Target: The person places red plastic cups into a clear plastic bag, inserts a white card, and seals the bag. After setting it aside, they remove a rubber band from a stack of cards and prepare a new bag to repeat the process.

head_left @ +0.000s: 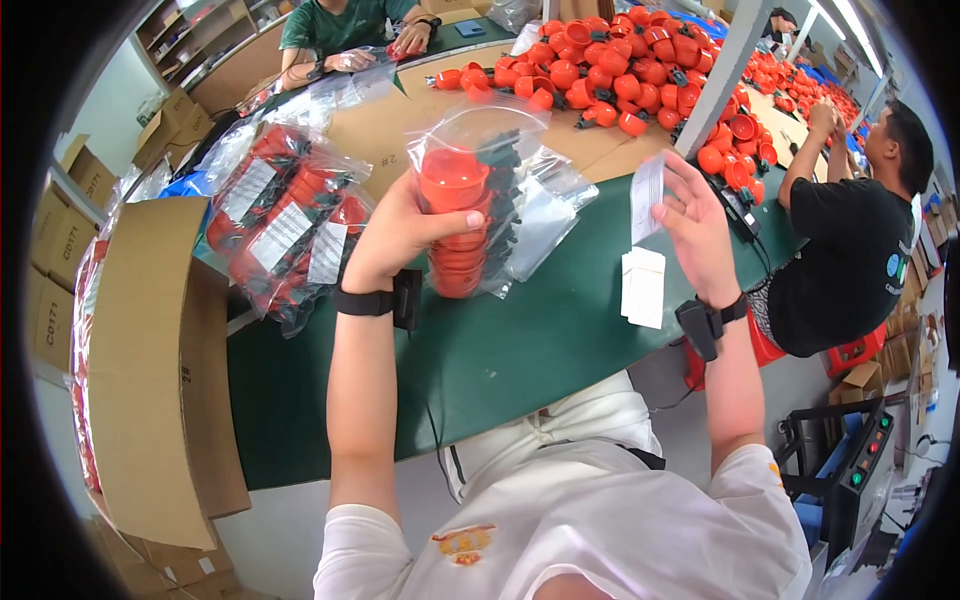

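Workshop: stacked cartons (57, 235), heaped red cups (628, 86), worktable (480, 365).

One held bag (488, 195), one held slip (647, 201)

The left hand (392, 238) grips, the right hand (698, 230) pinches, both forearms (362, 395) stretched forward.

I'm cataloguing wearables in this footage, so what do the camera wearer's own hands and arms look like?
The left hand and right hand are ungloved. Each wrist has a black strap carrying a dark, boxy device. The forearms are bare below short white sleeves; small orange-yellow marks show on the right one.
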`<move>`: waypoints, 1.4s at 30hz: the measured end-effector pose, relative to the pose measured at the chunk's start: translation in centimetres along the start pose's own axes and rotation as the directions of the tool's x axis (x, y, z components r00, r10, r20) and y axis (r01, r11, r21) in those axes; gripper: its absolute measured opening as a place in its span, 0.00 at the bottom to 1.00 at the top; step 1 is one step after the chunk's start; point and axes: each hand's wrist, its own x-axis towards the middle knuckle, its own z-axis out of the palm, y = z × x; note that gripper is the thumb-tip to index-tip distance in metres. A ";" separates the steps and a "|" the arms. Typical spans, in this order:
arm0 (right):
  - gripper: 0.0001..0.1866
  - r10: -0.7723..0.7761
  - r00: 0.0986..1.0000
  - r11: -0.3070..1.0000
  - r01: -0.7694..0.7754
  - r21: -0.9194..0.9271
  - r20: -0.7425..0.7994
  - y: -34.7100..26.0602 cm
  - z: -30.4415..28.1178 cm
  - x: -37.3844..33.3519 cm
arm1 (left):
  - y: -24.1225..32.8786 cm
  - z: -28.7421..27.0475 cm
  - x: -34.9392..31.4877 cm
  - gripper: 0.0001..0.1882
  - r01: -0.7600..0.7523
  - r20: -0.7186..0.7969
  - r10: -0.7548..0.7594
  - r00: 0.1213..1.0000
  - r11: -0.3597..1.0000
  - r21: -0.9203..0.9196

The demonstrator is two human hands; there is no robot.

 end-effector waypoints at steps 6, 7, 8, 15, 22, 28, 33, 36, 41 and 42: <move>0.09 0.038 0.959 0.979 0.021 -0.201 0.283 -5.3 3.1 5.3 | 0.2 0.0 -0.1 0.34 0.002 0.004 -0.002 1.000 1.000 -0.012; 0.09 0.009 0.959 0.952 0.078 -0.297 0.282 -6.7 4.2 6.1 | 0.1 0.1 0.0 0.34 -0.001 0.001 0.001 1.000 1.000 -0.012; 0.09 -0.019 0.958 0.912 0.134 -0.388 0.285 -7.8 5.3 7.1 | 0.0 0.1 0.1 0.34 0.007 0.017 -0.007 1.000 1.000 -0.019; 0.11 0.000 0.842 0.768 0.345 -0.540 0.539 -10.7 11.0 12.4 | 0.0 0.4 0.2 0.32 -0.006 0.062 0.007 0.998 1.000 -0.019; 0.11 0.416 0.704 0.510 0.343 -0.789 0.575 -11.1 15.4 12.1 | 0.8 0.5 -0.2 0.32 -0.010 0.060 0.010 0.998 1.000 0.005; 0.20 0.456 0.633 0.477 0.420 -0.772 0.626 -9.4 15.4 13.9 | 0.2 0.5 0.2 0.36 -0.051 0.077 0.050 0.996 0.999 0.007; 0.25 0.624 0.561 0.540 0.193 -0.819 0.543 -9.7 16.7 14.2 | -0.2 0.3 0.3 0.38 -0.069 0.063 0.064 0.996 0.995 0.072; 0.26 0.547 0.554 0.489 0.398 -0.776 0.628 -9.8 17.4 14.0 | -0.2 0.0 0.3 0.37 -0.060 0.056 0.055 0.997 0.994 0.089; 0.22 0.627 0.484 0.332 0.543 -0.771 0.610 -9.9 19.0 14.0 | -0.6 -0.3 0.5 0.37 -0.025 0.075 0.022 0.997 0.999 0.044; 0.22 0.627 0.484 0.331 0.544 -0.771 0.610 -9.7 19.2 14.2 | -0.7 -0.3 0.5 0.37 -0.035 0.074 0.031 0.997 0.998 0.052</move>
